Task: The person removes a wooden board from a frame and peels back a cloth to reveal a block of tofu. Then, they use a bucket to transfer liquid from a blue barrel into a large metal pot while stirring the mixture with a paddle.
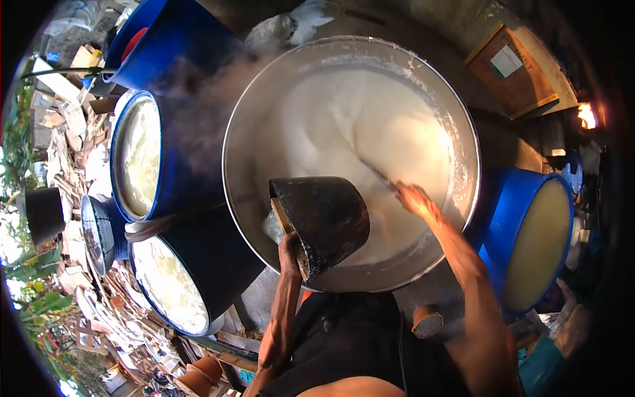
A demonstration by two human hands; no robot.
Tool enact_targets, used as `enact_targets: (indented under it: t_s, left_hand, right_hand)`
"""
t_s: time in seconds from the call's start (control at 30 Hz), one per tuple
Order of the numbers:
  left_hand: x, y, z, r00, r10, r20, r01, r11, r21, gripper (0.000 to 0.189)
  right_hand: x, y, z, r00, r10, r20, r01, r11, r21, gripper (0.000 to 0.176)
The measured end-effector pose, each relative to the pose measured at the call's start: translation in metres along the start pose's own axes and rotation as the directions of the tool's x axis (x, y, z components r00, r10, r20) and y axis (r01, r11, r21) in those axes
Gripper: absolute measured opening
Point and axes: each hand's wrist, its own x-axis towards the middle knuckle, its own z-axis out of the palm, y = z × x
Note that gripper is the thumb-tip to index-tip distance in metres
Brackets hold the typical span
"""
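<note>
A large round metal vat (pixel 350 99) holds pale, milky, steaming liquid. My left hand (pixel 289 253) grips the wooden bar across the mouth of a black bucket (pixel 331 221), which is tilted on its side over the vat's near left part. Something whitish shows at the bucket's mouth, too unclear to name. My right hand (pixel 413 198) is closed round the end of a thin dark stick (pixel 376 171), whose far part reaches into the liquid.
Blue barrels with pale liquid stand left (pixel 169 155) and right (pixel 493 255). A dark barrel (pixel 228 264) is at the lower left. Scrap wood (pixel 73 172) lies far left. A wooden box (pixel 509 73) and a flame (pixel 586 116) are at the upper right.
</note>
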Motion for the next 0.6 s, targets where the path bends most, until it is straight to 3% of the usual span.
enact_targets:
  t_s: [0.1,0.2,0.27,0.3,0.33,0.37,0.4,0.43,0.47,0.57,0.6]
  left_hand:
    - [-0.004,0.001,0.004,0.999,0.000,0.035,0.001,1.000,-0.024,0.041]
    - [-0.008,0.006,0.007,1.000,-0.021,0.018,0.021,1.000,-0.006,0.041]
    - [-0.004,0.003,0.003,1.000,-0.002,0.004,0.002,1.000,-0.003,0.043]
    - [-0.004,0.003,0.004,1.000,-0.003,0.009,0.003,1.000,-0.001,0.043]
    - [-0.004,0.003,0.005,1.000,-0.005,0.020,0.005,1.000,-0.010,0.043]
    - [-0.003,0.003,0.005,1.000,-0.007,0.027,0.008,1.000,-0.019,0.044]
    - [-0.005,0.003,0.008,1.000,-0.010,0.021,0.010,1.000,-0.017,0.044]
    - [-0.009,0.004,0.011,0.999,-0.021,0.026,0.022,0.999,-0.040,0.044]
    - [-0.011,0.004,0.012,0.999,-0.032,0.030,0.034,0.997,-0.064,0.044]
    - [-0.010,0.003,0.013,0.999,-0.047,0.019,0.048,0.995,-0.083,0.045]
    - [-0.009,0.002,0.014,0.999,-0.048,0.015,0.049,0.995,-0.082,0.045]
  right_hand:
    - [-0.059,-0.011,0.016,0.993,0.005,0.117,0.006,0.995,-0.101,0.029]
    - [-0.111,-0.021,0.021,0.992,-0.051,0.117,0.072,0.980,-0.183,0.029]
    - [-0.140,-0.023,0.014,0.958,-0.274,-0.085,0.246,0.936,-0.251,0.025]
    - [-0.144,-0.025,-0.004,0.959,-0.271,-0.088,0.241,0.937,-0.254,0.025]
    - [-0.142,-0.027,-0.031,0.981,-0.107,0.165,0.137,0.973,-0.184,0.023]
    - [-0.140,-0.029,-0.061,0.908,0.046,0.417,0.015,0.990,-0.140,0.021]
    - [-0.139,-0.025,-0.095,0.939,-0.097,0.329,0.094,0.995,0.025,0.017]
    - [-0.133,-0.044,-0.141,0.833,0.173,0.525,-0.358,0.893,0.273,0.016]
    - [-0.133,-0.045,-0.155,0.767,0.373,0.522,-0.594,0.720,0.359,0.016]
    - [-0.103,-0.032,-0.157,0.886,0.399,0.235,-0.452,0.632,0.630,0.015]
    - [-0.082,-0.016,-0.142,0.918,0.389,0.085,-0.341,0.660,0.669,0.013]
